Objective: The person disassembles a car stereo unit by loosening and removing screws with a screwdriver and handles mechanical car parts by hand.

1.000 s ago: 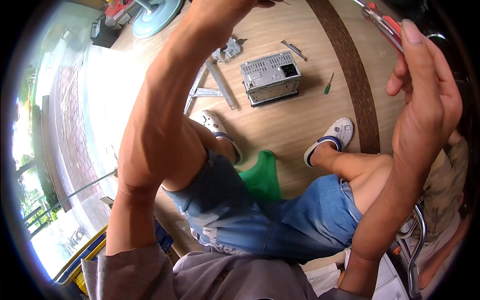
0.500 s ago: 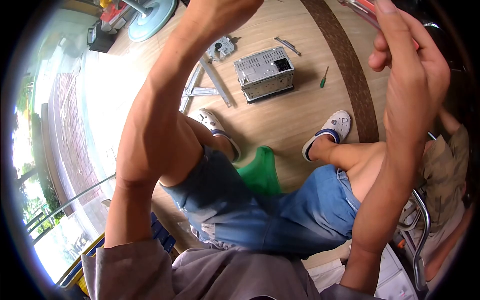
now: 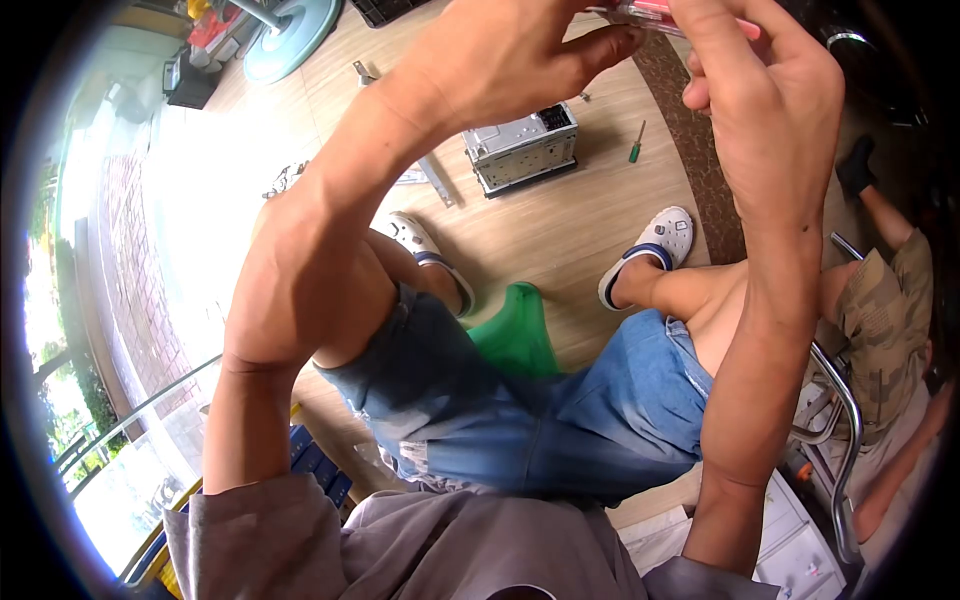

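My left hand, its grip unclear, has come toward one o'clock; my right fingers clasp a red tool.

My right hand grips slim red-and-silver tool near top edge. My left hand alongside, thumb pointing at tool; contact unclear. On wood-look floor: boxy silver metal unit, partly hidden behind my left hand; green-handled screwdriver near it. Curved green plastic piece between white, navy-strapped clogs.
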A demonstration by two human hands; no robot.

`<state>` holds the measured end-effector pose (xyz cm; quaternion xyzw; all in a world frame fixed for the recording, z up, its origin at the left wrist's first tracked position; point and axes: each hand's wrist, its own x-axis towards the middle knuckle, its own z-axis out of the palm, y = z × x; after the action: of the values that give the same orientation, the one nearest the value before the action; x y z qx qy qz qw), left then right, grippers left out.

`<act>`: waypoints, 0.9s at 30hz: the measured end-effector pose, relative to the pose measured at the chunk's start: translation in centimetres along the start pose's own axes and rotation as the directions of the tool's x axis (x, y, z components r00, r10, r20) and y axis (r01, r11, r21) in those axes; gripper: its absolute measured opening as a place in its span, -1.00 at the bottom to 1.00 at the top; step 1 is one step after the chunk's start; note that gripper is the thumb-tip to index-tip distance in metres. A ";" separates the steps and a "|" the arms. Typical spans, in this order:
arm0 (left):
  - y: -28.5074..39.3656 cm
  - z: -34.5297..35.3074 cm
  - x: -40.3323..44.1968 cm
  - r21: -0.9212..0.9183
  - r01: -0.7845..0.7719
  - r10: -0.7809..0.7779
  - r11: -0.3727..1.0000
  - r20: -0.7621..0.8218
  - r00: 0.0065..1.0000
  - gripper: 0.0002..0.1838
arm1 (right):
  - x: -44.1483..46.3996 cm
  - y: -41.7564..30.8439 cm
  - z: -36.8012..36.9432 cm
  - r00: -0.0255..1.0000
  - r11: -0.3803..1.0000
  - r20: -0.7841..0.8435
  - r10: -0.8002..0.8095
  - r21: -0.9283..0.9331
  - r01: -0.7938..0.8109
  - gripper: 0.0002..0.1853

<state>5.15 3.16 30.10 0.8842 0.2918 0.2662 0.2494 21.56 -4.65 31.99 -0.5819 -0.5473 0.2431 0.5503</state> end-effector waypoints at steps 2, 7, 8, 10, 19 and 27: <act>-0.6 0.5 0.1 -0.084 0.008 -0.012 0.996 -0.041 0.999 -0.66 | -0.3 -0.6 0.6 0.998 0.996 -0.029 -0.054 -0.068 0.052 -0.72; -1.8 0.8 0.2 -0.127 -0.113 0.099 0.985 -0.109 0.989 -0.70 | -0.2 -0.9 1.2 0.998 0.997 -0.027 -0.054 -0.065 0.052 -0.74; -2.1 0.9 0.2 -0.120 -0.135 0.122 0.984 -0.108 0.987 -0.70 | 0.0 -0.7 0.9 1.000 0.999 -0.001 -0.030 -0.028 0.030 -0.74; -2.1 0.7 0.2 -0.103 -0.113 0.108 0.988 -0.059 0.992 -0.70 | 0.3 0.2 1.1 1.000 0.999 0.007 -0.030 -0.033 0.030 -0.74; -4.1 -1.8 -0.1 0.422 0.057 -0.296 0.905 0.526 0.797 -0.56 | 0.1 3.1 1.1 0.967 0.858 0.253 0.041 -0.504 0.095 -0.74; -6.1 -3.0 -0.6 0.446 0.133 -0.328 0.885 0.395 0.858 -0.58 | -1.7 4.4 3.9 0.889 0.796 0.448 0.095 -0.571 0.202 -0.76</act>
<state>0.55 7.93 28.41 0.9113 0.3787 -0.0491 0.1542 19.25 -3.79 26.36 -0.6365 -0.7256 0.1693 0.1992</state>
